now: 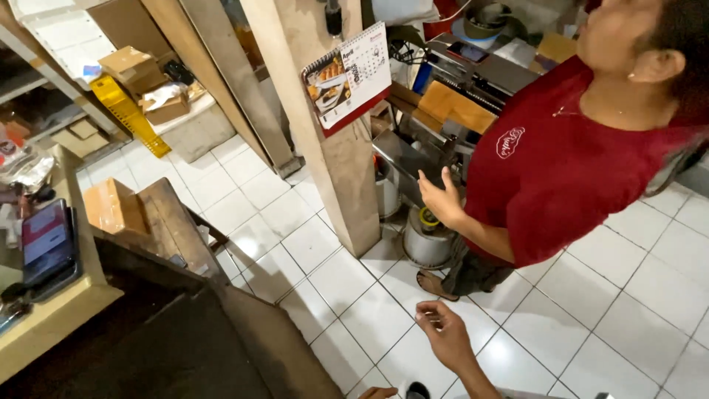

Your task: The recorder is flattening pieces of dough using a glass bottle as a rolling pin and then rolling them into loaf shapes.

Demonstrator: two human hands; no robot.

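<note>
My right hand (443, 336) is raised over the white tiled floor (628, 310), low in the middle of the view. Its fingers are loosely curled and nothing shows in them. At the bottom edge a sliver of skin (378, 392) may be my left hand; too little of it shows to tell. A person in a red shirt (561, 162) stands close in front of me on the right. That person's hand (441, 198) is lifted with its fingers spread, a short way above my right hand and apart from it.
A concrete pillar (340, 170) with a hanging calendar (347, 74) stands ahead. A metal pot (427, 245) sits at its foot. Left is a dark wooden counter (170, 325) with a phone (46, 247) and a cardboard box (114, 208). Behind are shelves with boxes (136, 70) and a cluttered workbench (461, 89).
</note>
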